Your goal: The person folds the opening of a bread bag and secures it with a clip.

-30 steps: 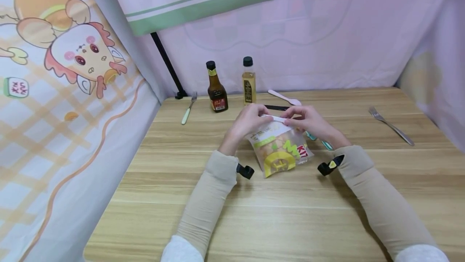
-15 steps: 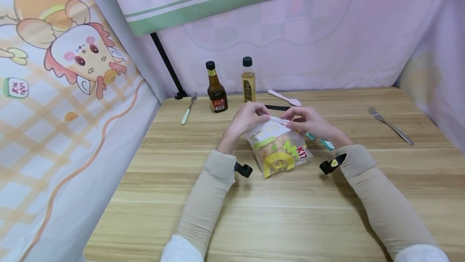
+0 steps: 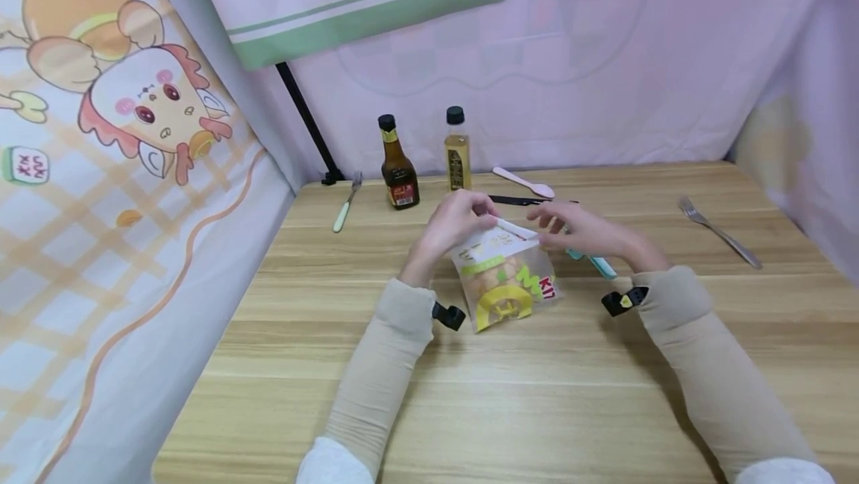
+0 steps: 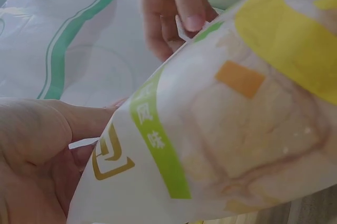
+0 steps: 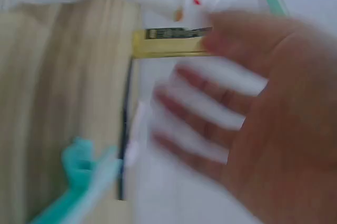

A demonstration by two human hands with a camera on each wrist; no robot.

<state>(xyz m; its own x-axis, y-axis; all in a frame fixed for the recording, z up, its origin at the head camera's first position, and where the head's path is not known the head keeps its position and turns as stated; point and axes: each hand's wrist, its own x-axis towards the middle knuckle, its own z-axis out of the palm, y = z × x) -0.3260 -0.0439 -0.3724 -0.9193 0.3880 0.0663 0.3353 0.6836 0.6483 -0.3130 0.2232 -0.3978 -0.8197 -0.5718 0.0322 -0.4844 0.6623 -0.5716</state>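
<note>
A clear and white snack bag [image 3: 503, 275] with yellow and green print stands tilted above the wooden table, pale bread-like pieces showing inside. My left hand [image 3: 450, 229] pinches its white top edge at the left corner; the left wrist view shows the bag [image 4: 163, 155] close up beside that thumb. By the top edge's right corner is my right hand [image 3: 597, 236], its thumb near or touching the bag. In the right wrist view the right hand [image 5: 284, 113] is blurred, its fingers spread and holding nothing. The bag's back is hidden.
Behind the hands stand a dark sauce bottle [image 3: 401, 171] and an oil bottle [image 3: 458, 159]. A pink spoon [image 3: 526, 182], a black utensil [image 3: 513, 200] and a teal utensil [image 3: 600, 266] lie around the right hand. Forks lie at left [image 3: 347, 204] and right [image 3: 721, 234].
My right hand has let go of the bag's top edge and shifted right, its fingers spreading. The bag has swung slightly left, still in my left hand's pinch.
</note>
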